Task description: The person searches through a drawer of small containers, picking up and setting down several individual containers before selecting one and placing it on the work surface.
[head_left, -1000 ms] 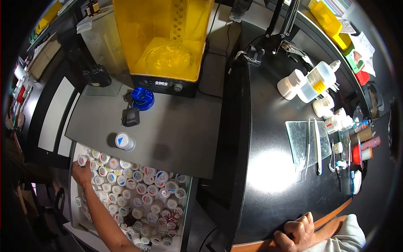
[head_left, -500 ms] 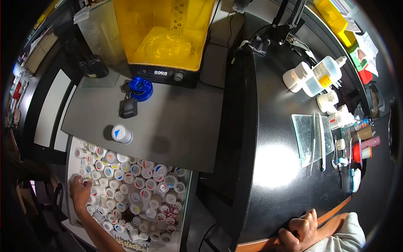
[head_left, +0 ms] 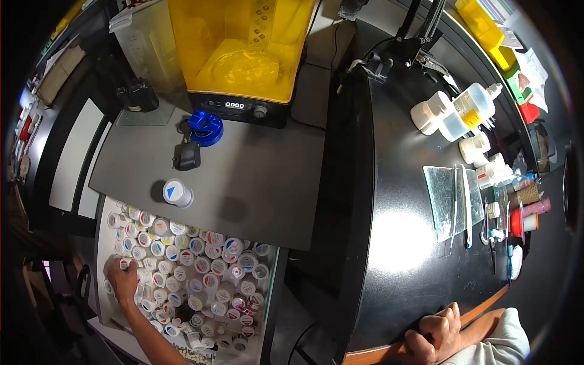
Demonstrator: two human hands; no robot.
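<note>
Along the left wall of the open drawer [head_left: 104,243], the left hand [head_left: 123,281] reaches down among crowded jars [head_left: 204,264], its thumb and fingers on either side of one jar's white lid [head_left: 125,263]. That grip is narrowed to about a lid's width; whether it presses firmly or merely touches, I cannot tell. The lid lies right between the fingertips, probably because, in so tight a pack, a jar's top is the easiest part to get hold of.

To the right of the grip and on both its near and far sides, most jars stand lid up, coloured marks showing, likely so they can be told apart from above. Beyond the grip and to its right, a lone jar [head_left: 177,191] with a blue triangle stands on the grey desk [head_left: 267,182], apart from the rest, perhaps to keep it from mixing in. Farther past it lie a black adapter [head_left: 187,156] and a blue ring-shaped piece [head_left: 205,128].

Well to the right of that grip, the right hand [head_left: 437,337] rests curled into a loose fist on the black desk's [head_left: 389,164] wooden edge, nothing visible in it, seemingly to steady the reach.
</note>
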